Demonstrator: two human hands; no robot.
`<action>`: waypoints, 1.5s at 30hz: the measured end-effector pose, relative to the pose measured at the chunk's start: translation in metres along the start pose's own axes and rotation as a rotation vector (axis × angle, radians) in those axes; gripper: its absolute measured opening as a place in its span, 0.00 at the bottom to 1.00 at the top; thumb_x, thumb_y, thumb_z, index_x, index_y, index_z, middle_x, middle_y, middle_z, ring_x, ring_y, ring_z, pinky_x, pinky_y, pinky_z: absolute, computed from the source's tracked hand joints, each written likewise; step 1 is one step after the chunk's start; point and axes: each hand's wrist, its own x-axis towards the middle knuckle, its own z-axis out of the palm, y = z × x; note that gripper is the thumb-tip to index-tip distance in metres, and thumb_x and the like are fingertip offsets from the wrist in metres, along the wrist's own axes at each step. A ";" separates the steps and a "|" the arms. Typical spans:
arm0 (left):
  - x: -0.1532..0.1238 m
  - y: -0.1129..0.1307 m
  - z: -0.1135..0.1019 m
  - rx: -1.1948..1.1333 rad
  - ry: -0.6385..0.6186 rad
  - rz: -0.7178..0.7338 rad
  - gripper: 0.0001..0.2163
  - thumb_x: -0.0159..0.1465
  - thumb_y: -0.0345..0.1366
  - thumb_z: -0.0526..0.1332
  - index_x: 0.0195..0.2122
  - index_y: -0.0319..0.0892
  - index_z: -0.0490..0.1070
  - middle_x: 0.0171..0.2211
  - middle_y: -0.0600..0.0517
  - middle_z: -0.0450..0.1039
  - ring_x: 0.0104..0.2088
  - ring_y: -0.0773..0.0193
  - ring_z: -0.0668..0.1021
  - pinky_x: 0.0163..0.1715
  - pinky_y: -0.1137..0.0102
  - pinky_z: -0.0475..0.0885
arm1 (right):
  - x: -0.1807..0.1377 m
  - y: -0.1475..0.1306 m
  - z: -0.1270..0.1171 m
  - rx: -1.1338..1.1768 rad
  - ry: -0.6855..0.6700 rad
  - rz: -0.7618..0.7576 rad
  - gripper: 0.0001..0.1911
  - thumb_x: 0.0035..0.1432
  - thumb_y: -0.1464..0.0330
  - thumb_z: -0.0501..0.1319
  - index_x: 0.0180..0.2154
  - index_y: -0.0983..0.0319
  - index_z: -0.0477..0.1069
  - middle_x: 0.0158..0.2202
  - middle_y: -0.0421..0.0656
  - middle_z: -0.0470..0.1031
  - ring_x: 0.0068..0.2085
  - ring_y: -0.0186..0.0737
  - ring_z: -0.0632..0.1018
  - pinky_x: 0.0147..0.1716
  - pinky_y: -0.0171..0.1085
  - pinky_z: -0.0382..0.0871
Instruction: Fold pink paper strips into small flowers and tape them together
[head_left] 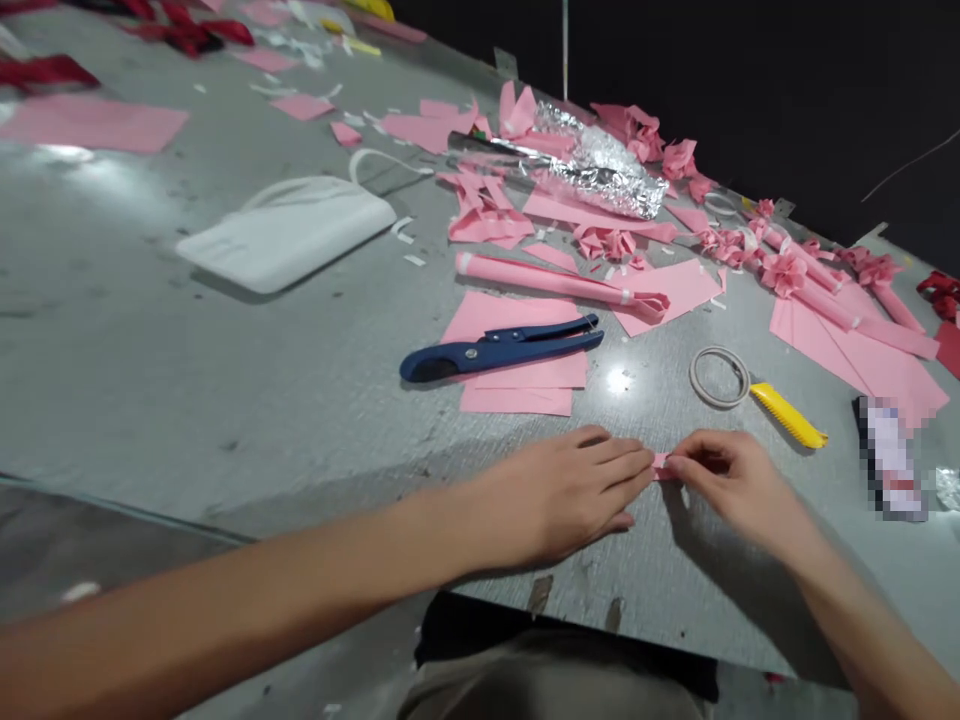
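Near the tape (pixel 720 404), paper (pixel 661 467) pinched by the right hand (pixel 731 488) was best steadied by the flat left hand (pixel 574 490).

Pink strip (pixel 661 466): your left hand (pixel 581 490) and right hand (pixel 731 485) hide its ends, nearer you than the blue cutter (pixel 517 350).
Pixelated object (pixel 892 460): unreadable, right of the cutter.

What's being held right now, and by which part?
A piece of pink paper, pinched at its right end by the right hand; the flat left hand hides its other end.
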 end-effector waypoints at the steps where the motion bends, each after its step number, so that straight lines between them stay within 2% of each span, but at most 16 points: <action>1: 0.000 0.000 0.000 0.017 0.003 0.003 0.20 0.78 0.43 0.66 0.64 0.35 0.75 0.61 0.40 0.83 0.61 0.51 0.83 0.57 0.60 0.74 | -0.001 0.000 0.000 -0.017 0.003 -0.006 0.12 0.69 0.64 0.64 0.33 0.59 0.81 0.30 0.44 0.83 0.32 0.42 0.78 0.33 0.40 0.68; 6: -0.003 0.002 0.000 0.093 0.046 0.010 0.20 0.78 0.47 0.67 0.60 0.36 0.79 0.60 0.42 0.84 0.62 0.53 0.81 0.58 0.61 0.72 | -0.006 -0.006 0.002 -0.111 0.031 -0.075 0.12 0.69 0.65 0.64 0.32 0.59 0.81 0.29 0.41 0.78 0.31 0.40 0.74 0.31 0.40 0.64; 10: -0.002 0.005 -0.002 0.143 0.046 0.024 0.22 0.77 0.48 0.67 0.61 0.35 0.79 0.60 0.42 0.84 0.62 0.53 0.81 0.57 0.59 0.73 | -0.008 -0.009 0.006 -0.160 0.059 -0.051 0.13 0.69 0.64 0.63 0.31 0.58 0.79 0.29 0.40 0.76 0.31 0.40 0.73 0.31 0.40 0.62; 16: -0.001 0.007 -0.004 0.184 0.028 0.030 0.22 0.77 0.49 0.67 0.61 0.36 0.79 0.60 0.41 0.83 0.61 0.53 0.82 0.56 0.60 0.74 | -0.010 -0.009 0.011 -0.213 0.080 0.001 0.14 0.70 0.62 0.63 0.31 0.58 0.77 0.29 0.40 0.76 0.31 0.41 0.73 0.33 0.41 0.61; 24: 0.000 0.005 -0.003 0.208 0.023 0.033 0.22 0.77 0.50 0.66 0.61 0.37 0.80 0.60 0.43 0.84 0.61 0.54 0.81 0.55 0.60 0.75 | -0.012 -0.011 0.016 -0.272 0.123 -0.017 0.13 0.69 0.63 0.62 0.30 0.58 0.74 0.28 0.40 0.75 0.31 0.42 0.71 0.32 0.42 0.60; 30: 0.001 0.006 -0.005 0.196 0.025 0.035 0.20 0.77 0.47 0.68 0.60 0.36 0.80 0.58 0.42 0.84 0.60 0.53 0.82 0.55 0.60 0.75 | -0.011 -0.012 0.022 -0.363 0.183 -0.041 0.12 0.68 0.64 0.61 0.29 0.57 0.70 0.28 0.41 0.75 0.31 0.42 0.72 0.32 0.41 0.59; 35: 0.000 0.007 -0.003 0.173 0.008 0.030 0.19 0.78 0.46 0.66 0.60 0.37 0.80 0.60 0.41 0.83 0.61 0.52 0.81 0.55 0.59 0.75 | -0.010 -0.009 0.016 -0.370 0.174 -0.034 0.16 0.67 0.63 0.64 0.26 0.56 0.66 0.24 0.39 0.73 0.26 0.40 0.69 0.29 0.41 0.57; 40: 0.000 0.006 -0.002 0.107 0.040 0.027 0.16 0.77 0.43 0.68 0.58 0.37 0.80 0.58 0.40 0.84 0.60 0.50 0.82 0.54 0.60 0.73 | -0.008 -0.004 0.006 -0.386 0.165 -0.033 0.17 0.65 0.63 0.66 0.25 0.57 0.67 0.23 0.39 0.72 0.25 0.39 0.68 0.28 0.41 0.55; 45: 0.003 0.007 -0.005 0.095 -0.024 0.001 0.19 0.78 0.46 0.66 0.61 0.37 0.77 0.57 0.41 0.83 0.59 0.51 0.81 0.55 0.59 0.72 | -0.004 -0.003 0.004 -0.384 0.126 -0.017 0.16 0.64 0.67 0.67 0.25 0.57 0.68 0.23 0.39 0.71 0.27 0.41 0.69 0.28 0.40 0.55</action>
